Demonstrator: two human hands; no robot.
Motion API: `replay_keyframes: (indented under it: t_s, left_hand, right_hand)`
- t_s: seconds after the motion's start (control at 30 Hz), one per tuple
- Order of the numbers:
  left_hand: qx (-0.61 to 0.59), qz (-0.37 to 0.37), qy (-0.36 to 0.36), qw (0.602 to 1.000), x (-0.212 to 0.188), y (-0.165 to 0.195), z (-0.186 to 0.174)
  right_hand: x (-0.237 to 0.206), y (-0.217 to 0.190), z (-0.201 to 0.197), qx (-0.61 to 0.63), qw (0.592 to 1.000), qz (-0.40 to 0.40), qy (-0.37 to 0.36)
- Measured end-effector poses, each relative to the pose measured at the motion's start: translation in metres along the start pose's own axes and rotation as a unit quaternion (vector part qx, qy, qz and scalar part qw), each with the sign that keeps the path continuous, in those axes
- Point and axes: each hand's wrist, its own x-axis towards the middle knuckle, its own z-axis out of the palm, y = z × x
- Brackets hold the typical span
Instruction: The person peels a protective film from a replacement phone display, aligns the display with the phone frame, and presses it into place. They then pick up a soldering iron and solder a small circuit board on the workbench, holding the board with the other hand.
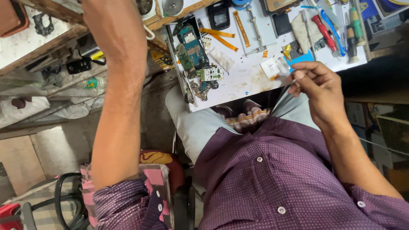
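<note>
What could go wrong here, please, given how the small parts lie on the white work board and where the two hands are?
The circuit boards and the loose small parts lie close to the work board's near edge, so a nudge might send them into the lap. The right hand hovers at that edge beside a small white part and could brush it. The left arm reaches up out of view, so attention may be split.

The left arm stretches up and away from the body, forearm bare below a rolled purple sleeve, and runs out past the top edge, so its hand is out of view. The right arm bends at the elbow and reaches forward, with the wrist straight. The right hand [317, 87] shows its back to the camera, fingers [304, 73] curled inward, tips drawn together near the thumb.
</note>
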Motion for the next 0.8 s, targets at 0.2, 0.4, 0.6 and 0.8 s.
replay_keyframes:
  t_s: [0.2, 0.4, 0.6, 0.8]
  left_hand:
    - [0.008, 0.026, 0.001, 1.0, -0.012, 0.042, -0.037]
    - [-0.201, -0.241, -0.067, 0.947, -0.073, 0.092, -0.047]
    - [-0.285, -0.413, -0.012, 0.865, -0.144, 0.11, -0.035]
    - [-0.304, -0.442, -0.057, 0.842, -0.192, 0.106, -0.04]
  right_hand:
    - [-0.002, -0.003, -0.009, -0.067, 0.997, -0.035, 0.021]
    - [0.02, 0.0, 0.039, -0.413, 0.886, -0.156, -0.141]
    - [0.061, 0.016, 0.112, -0.495, 0.741, -0.387, -0.238]
    - [0.067, 0.024, 0.122, -0.527, 0.726, -0.371, -0.24]
